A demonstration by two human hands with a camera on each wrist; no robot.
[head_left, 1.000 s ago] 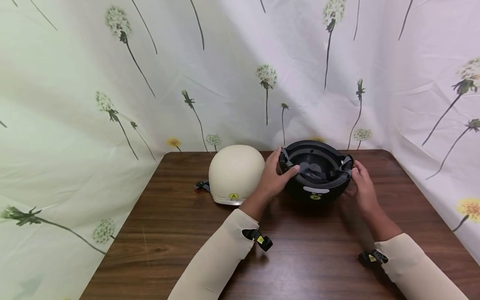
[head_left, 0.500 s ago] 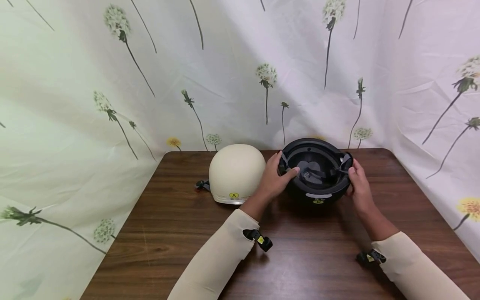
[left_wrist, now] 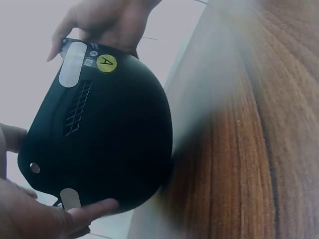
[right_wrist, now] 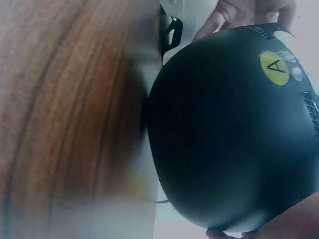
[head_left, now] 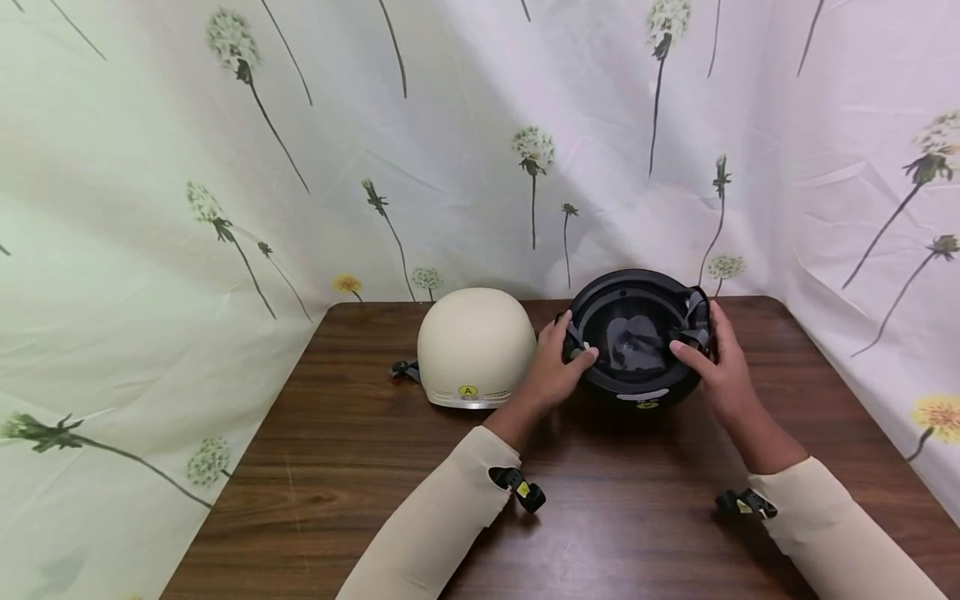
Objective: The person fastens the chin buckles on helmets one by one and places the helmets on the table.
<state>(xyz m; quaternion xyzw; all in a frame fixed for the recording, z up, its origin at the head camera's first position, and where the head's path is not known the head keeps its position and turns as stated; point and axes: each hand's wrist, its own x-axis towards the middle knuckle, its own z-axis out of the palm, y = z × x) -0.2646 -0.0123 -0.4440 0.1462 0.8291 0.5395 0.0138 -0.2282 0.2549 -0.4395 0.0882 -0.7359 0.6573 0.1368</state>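
Observation:
A black helmet (head_left: 633, 333) lies upside down at the far right of the table, its hollow inside and grey straps facing up. My left hand (head_left: 553, 367) grips its left rim, thumb over the edge. On the opposite side my right hand (head_left: 723, 362) holds the rim, thumb reaching inside by the strap. In the left wrist view the black shell (left_wrist: 109, 129) shows a round yellow "A" sticker (left_wrist: 106, 63) and a pale oblong patch. The right wrist view shows the rounded shell (right_wrist: 224, 134) right at the wood surface.
A cream helmet (head_left: 474, 346) stands dome up just left of the black one, its buckle strap (head_left: 405, 371) sticking out on the left. The brown wooden table (head_left: 337, 492) ends at a white curtain (head_left: 465, 167) printed with dandelions, behind and on both sides.
The black helmet has tipped so its inside faces me more, and has turned slightly. My right thumb has moved from the outer edge over the rim to the inside.

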